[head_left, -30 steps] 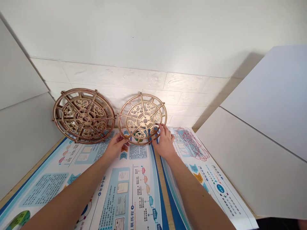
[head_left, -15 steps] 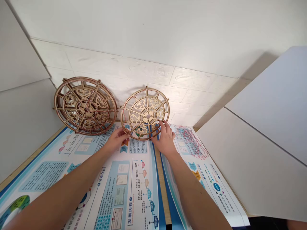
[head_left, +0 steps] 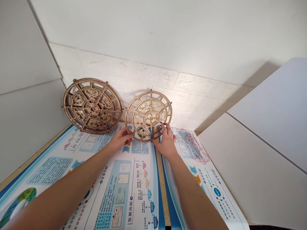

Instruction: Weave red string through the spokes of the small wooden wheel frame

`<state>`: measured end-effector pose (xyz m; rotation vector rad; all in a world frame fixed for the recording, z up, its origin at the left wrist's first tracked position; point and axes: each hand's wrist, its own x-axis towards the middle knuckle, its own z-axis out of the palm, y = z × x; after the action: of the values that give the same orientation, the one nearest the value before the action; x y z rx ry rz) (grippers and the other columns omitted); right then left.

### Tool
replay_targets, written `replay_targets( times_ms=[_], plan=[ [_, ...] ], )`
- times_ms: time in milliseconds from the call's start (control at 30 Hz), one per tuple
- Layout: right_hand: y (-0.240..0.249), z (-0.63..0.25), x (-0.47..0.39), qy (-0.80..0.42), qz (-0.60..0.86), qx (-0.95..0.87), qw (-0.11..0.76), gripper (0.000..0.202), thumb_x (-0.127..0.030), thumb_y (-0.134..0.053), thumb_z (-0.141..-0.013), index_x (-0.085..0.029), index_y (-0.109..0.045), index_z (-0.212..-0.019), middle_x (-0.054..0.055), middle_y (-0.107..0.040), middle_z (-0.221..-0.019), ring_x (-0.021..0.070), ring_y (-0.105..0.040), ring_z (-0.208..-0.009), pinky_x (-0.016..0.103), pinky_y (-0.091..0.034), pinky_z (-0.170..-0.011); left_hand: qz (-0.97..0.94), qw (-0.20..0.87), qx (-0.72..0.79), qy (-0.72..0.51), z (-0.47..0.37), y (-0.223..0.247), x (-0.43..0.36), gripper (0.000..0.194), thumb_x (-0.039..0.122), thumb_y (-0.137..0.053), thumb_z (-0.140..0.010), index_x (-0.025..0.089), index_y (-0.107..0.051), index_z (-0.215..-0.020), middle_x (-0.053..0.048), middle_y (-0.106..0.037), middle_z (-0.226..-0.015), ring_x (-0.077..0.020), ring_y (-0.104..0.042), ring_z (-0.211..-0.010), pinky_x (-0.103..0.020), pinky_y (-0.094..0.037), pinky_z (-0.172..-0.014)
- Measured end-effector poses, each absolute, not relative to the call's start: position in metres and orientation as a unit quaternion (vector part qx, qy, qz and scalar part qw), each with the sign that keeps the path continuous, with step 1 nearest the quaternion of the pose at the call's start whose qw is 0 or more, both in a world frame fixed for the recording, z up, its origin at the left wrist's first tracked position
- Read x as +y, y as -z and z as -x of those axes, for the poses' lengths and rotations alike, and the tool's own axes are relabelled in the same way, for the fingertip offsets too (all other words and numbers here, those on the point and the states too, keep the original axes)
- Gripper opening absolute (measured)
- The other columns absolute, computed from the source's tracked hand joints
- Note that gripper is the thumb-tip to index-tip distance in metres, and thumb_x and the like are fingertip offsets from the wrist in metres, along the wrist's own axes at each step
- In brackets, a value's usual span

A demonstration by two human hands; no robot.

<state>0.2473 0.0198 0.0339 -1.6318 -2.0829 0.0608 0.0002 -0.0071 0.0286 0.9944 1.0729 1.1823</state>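
A round openwork wooden wheel (head_left: 151,118) with scroll cut-outs and a ringed hub stands tilted back near the wall. Thin reddish wire runs along part of its rim. My left hand (head_left: 120,139) grips its lower left rim, thumb in front and fingers partly hidden. On the lower right rim, my right hand (head_left: 167,142) holds it with the fingers curled over the edge. To the left, a stack of similar wooden wheels (head_left: 93,108) with wire wound on them leans against the wall, touched by neither hand.
Printed posters (head_left: 141,169) cover the table, with a bare wooden strip (head_left: 163,182) between them. A loose tangle of red wire (head_left: 195,148) lies on the right poster. White panels (head_left: 240,166) stand at both sides, and a white brick-patterned wall (head_left: 134,70) rises behind.
The whole view has shifted slightly, so everything sits a little further right. Both hands keep their hold on the same wheel, with no clear movement of it against the table.
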Motion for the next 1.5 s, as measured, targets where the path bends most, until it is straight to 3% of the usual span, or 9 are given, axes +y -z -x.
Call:
replay_targets(
  times_ms=[467,600,767,967,1167,1500],
  plan=[
    [-0.033,-0.248,0.021,-0.003,0.597,-0.765,0.241,0.078,-0.037,-0.058,-0.084,-0.023,-0.028,-0.154,0.017,-0.026,-0.16,0.0386,-0.033,-0.142,0.065,-0.033,-0.108,-0.422,0.556,0.485,-0.526,-0.001,-0.026,-0.004,0.027,0.033,-0.074,-0.066,0.02,-0.055,-0.078,0.004,-0.051,-0.053,-0.0129,-0.05,-0.049,-0.024,-0.04,-0.048],
    [-0.035,-0.249,0.021,-0.009,0.588,-0.754,0.29,0.068,-0.031,-0.051,-0.086,-0.018,-0.032,-0.151,0.019,-0.035,-0.154,0.0357,-0.035,-0.141,0.062,-0.034,-0.109,-0.44,0.552,0.479,-0.522,0.001,-0.022,-0.003,0.024,0.035,-0.074,-0.07,0.019,-0.059,-0.082,0.003,-0.053,-0.055,-0.0137,-0.052,-0.051,-0.026,-0.044,-0.052],
    [-0.035,-0.254,0.025,-0.034,0.569,-0.724,0.389,0.065,-0.026,-0.047,-0.087,-0.012,-0.028,-0.149,0.021,-0.044,-0.143,0.0302,-0.045,-0.133,0.049,-0.045,-0.105,-0.444,0.541,0.495,-0.515,0.004,-0.017,-0.001,0.025,0.035,-0.073,-0.071,0.019,-0.061,-0.085,0.001,-0.056,-0.061,-0.0151,-0.055,-0.055,-0.027,-0.046,-0.054],
    [-0.029,-0.26,0.032,-0.106,0.559,-0.684,0.457,0.065,-0.026,-0.047,-0.088,-0.017,-0.022,-0.147,0.018,-0.046,-0.14,0.0237,-0.057,-0.118,0.039,-0.054,-0.091,-0.433,0.553,0.491,-0.516,0.001,-0.024,-0.002,0.03,0.037,-0.076,-0.066,0.018,-0.06,-0.082,0.001,-0.055,-0.059,-0.0148,-0.053,-0.054,-0.028,-0.046,-0.053],
    [-0.026,-0.259,0.033,-0.134,0.548,-0.668,0.485,0.067,-0.027,-0.051,-0.086,-0.018,-0.022,-0.146,0.017,-0.046,-0.14,0.0232,-0.057,-0.119,0.038,-0.054,-0.093,-0.426,0.566,0.48,-0.518,0.002,-0.026,-0.003,0.028,0.031,-0.078,-0.062,0.017,-0.06,-0.077,0.001,-0.056,-0.062,-0.0122,-0.052,-0.053,-0.026,-0.043,-0.053],
    [-0.024,-0.26,0.034,-0.146,0.522,-0.664,0.515,0.068,-0.025,-0.055,-0.084,-0.022,-0.026,-0.145,0.015,-0.047,-0.138,0.0254,-0.057,-0.116,0.045,-0.055,-0.092,-0.418,0.563,0.474,-0.532,0.002,-0.028,-0.005,0.039,0.03,-0.081,-0.062,0.019,-0.054,-0.087,0.004,-0.057,-0.074,-0.0092,-0.05,-0.049,-0.026,-0.043,-0.051]
  ],
)
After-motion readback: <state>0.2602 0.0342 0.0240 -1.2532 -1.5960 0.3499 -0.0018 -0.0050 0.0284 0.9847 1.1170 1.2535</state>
